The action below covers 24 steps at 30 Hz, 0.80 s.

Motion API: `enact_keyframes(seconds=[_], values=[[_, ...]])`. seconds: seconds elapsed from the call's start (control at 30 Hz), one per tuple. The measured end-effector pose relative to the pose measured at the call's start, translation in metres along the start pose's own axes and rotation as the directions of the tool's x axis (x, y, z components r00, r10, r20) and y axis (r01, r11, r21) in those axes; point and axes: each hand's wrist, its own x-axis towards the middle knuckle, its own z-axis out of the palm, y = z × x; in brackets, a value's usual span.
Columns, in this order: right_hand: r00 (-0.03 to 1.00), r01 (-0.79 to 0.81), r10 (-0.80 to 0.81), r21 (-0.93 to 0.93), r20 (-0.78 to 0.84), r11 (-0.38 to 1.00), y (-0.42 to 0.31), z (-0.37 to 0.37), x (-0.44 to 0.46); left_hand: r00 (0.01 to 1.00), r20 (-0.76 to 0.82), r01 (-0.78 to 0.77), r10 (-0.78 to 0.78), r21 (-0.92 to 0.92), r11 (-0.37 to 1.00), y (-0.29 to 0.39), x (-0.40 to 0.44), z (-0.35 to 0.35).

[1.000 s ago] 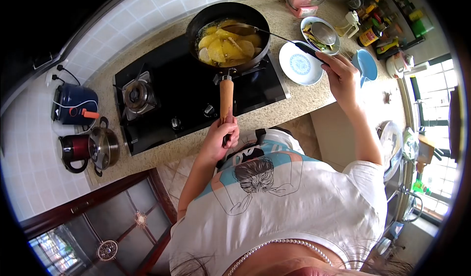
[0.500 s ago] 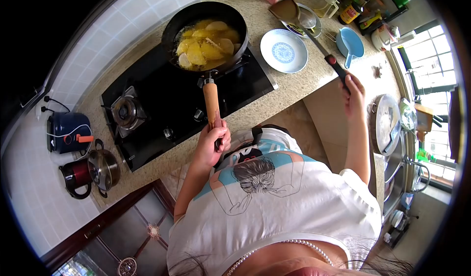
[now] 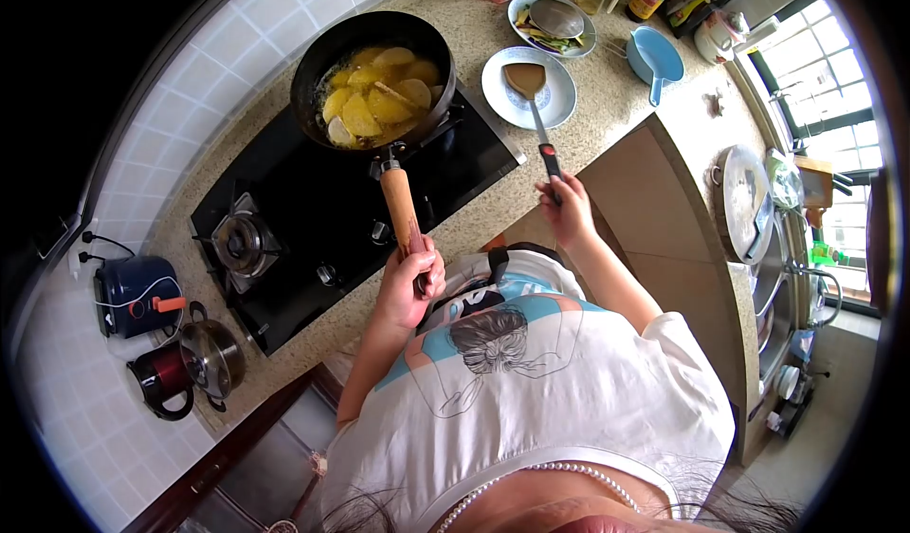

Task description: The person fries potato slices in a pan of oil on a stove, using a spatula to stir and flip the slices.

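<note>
My left hand (image 3: 414, 282) is wrapped around the wooden handle of a black wok (image 3: 308, 97) on the right burner. Yellow slices (image 3: 379, 106), which look like potato, lie in bubbling oil inside it. My right hand (image 3: 567, 212) grips the black end of a spatula (image 3: 536, 116). The spatula's brown head is over a white plate with a blue pattern (image 3: 498, 82); whether the two touch, I cannot tell. Behind that plate stands another plate (image 3: 586, 42) with green and yellow strips and a round strainer (image 3: 556, 19) on it.
The black gas stove (image 3: 313, 220) has a second burner (image 3: 242, 242) at left. A glass-lidded pot (image 3: 210, 355), a dark red kettle (image 3: 161, 381) and a blue appliance (image 3: 137, 296) stand further left. At right are a blue ladle-like strainer (image 3: 656, 56), sauce bottles (image 3: 647, 0) and a round board (image 3: 744, 201).
My right hand has swung the spatula left and toward me, from near the rear plate to over the blue-patterned plate. My left hand keeps hold of the wok handle. The view has shifted slightly.
</note>
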Motion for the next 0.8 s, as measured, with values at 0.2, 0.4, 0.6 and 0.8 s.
enact_keyframes(seconds=[0.2, 0.4, 0.6, 0.8], values=[[0.967, -0.208, 0.208, -0.018, 0.150, 0.978, 0.029, 0.022, 0.015, 1.000, 0.001, -0.014, 0.014, 0.001, 1.000, -0.001, 0.001, 0.000], [0.940, -0.308, 0.308, -0.023, 0.147, 0.951, 0.030, 0.036, 0.022, 1.000, 0.010, -0.012, 0.012, -0.035, 0.999, 0.000, 0.000, 0.002], [0.949, -0.292, 0.308, -0.187, 0.063, 0.938, 0.039, 0.031, 0.036, 1.000, 0.000, -0.016, 0.016, -0.025, 1.000, 0.001, -0.001, 0.002], [0.902, 0.387, -0.429, -0.512, 0.040, 0.767, 0.028, 0.025, -0.016, 0.989, -0.123, -0.075, 0.081, 0.059, 0.995, 0.008, 0.001, 0.008]])
